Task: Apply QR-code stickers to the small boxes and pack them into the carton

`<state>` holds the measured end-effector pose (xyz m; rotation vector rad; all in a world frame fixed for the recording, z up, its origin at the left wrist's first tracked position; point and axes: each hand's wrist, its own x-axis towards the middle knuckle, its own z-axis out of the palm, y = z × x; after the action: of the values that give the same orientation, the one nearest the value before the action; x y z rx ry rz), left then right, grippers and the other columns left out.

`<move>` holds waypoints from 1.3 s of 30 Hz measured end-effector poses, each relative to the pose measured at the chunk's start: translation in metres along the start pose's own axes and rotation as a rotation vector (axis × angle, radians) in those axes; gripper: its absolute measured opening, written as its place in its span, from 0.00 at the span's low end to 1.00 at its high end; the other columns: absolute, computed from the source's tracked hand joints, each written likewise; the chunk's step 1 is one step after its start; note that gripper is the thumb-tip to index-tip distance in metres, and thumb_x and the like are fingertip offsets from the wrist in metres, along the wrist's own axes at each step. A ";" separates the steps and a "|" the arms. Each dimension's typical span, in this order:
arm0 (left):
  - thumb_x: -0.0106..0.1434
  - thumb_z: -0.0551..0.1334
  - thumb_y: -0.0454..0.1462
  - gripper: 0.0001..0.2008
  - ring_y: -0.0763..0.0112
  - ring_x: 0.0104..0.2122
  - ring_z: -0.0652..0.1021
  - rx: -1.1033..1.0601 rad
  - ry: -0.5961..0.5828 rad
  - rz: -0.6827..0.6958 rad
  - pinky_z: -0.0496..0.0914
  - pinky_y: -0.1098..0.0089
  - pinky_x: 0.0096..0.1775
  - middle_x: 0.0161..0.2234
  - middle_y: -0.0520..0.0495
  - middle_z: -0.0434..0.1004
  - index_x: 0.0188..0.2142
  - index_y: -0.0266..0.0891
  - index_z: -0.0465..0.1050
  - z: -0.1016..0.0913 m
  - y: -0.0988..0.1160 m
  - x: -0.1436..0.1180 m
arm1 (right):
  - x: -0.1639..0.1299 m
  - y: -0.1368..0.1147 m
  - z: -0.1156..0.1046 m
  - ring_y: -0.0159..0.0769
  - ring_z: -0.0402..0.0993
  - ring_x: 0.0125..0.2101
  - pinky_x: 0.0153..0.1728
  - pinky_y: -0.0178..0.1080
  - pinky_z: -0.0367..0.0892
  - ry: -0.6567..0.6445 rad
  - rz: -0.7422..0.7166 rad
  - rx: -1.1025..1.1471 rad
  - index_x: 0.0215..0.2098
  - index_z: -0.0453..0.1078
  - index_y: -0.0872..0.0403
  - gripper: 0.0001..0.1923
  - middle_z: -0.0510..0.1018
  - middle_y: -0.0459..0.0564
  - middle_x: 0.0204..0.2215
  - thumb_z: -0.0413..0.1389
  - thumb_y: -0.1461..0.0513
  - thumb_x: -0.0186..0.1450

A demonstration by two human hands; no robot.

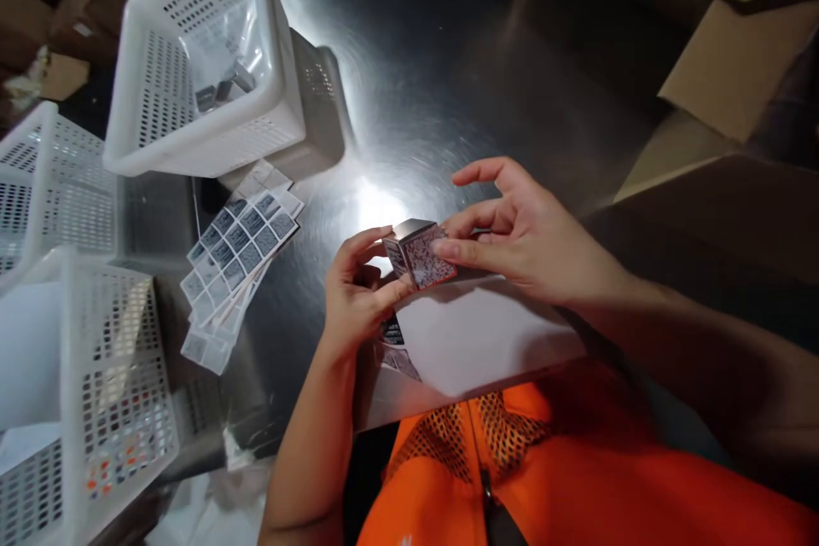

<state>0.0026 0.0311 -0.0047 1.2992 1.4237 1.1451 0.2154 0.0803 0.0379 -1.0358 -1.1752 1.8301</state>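
Between my two hands is a small metal cube (430,256) with a speckled grey face and a shiny top. My left hand (358,286) grips its left side, thumb at the lower edge and fingers behind. The thumb of my right hand (505,226) presses on the speckled face near its right edge, with the index finger raised. Below the cube lies a white sheet (492,333) at the table's front edge. Dark printed pieces (397,358) show at the sheet's left side, partly covered.
Sheets of square printed stickers (236,252) lie fanned out to the left on the metal table (409,34). A white perforated basket (223,141) holding small metal pieces and a plastic bag stands behind them. More white baskets (121,375) line the left, and cardboard (735,72) stands at the right.
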 end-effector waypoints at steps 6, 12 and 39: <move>0.47 0.80 0.48 0.31 0.87 0.14 0.64 0.003 -0.004 0.001 0.57 0.78 0.13 0.38 0.54 0.80 0.48 0.49 0.73 0.000 0.001 0.000 | 0.001 0.001 0.000 0.35 0.78 0.23 0.20 0.36 0.71 0.010 -0.002 -0.007 0.50 0.58 0.46 0.34 0.81 0.41 0.31 0.73 0.58 0.54; 0.47 0.80 0.50 0.32 0.87 0.15 0.65 0.040 0.007 0.001 0.59 0.78 0.15 0.40 0.52 0.80 0.48 0.48 0.73 0.000 0.000 0.000 | 0.000 0.001 0.000 0.36 0.78 0.23 0.20 0.36 0.70 0.012 0.013 0.001 0.50 0.58 0.46 0.34 0.81 0.41 0.30 0.73 0.60 0.53; 0.36 0.82 0.41 0.33 0.78 0.22 0.72 -0.323 0.066 -0.172 0.68 0.76 0.24 0.37 0.49 0.83 0.45 0.45 0.81 0.014 0.008 -0.015 | 0.012 0.001 -0.004 0.26 0.71 0.27 0.31 0.32 0.66 -0.316 0.073 0.055 0.55 0.71 0.52 0.41 0.73 0.37 0.27 0.75 0.63 0.43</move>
<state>0.0194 0.0171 0.0002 0.9038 1.3048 1.2492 0.2143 0.0919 0.0329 -0.7855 -1.2728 2.1281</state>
